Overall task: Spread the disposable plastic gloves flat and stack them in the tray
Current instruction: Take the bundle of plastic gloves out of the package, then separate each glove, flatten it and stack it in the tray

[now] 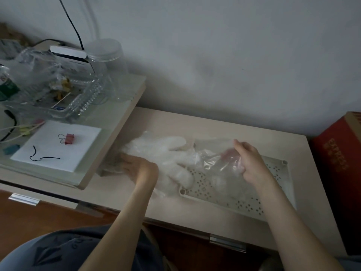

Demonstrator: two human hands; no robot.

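A heap of clear, crumpled plastic gloves (164,153) lies on the beige table, spilling onto the left end of a white perforated tray (252,208). My left hand (140,167) rests at the heap's left edge, its fingers buried in the plastic, so its grip is unclear. My right hand (248,161) hovers over the tray's middle and pinches a thin transparent glove (214,155), whose sheet spreads leftward from my fingers across the tray. Some plastic lies on the tray below it.
A raised shelf (109,145) at left carries a white pad with a pink binder clip (69,138), clear containers and a jar (106,55). A red cardboard box (340,159) stands against the table's right side. The wall runs close behind.
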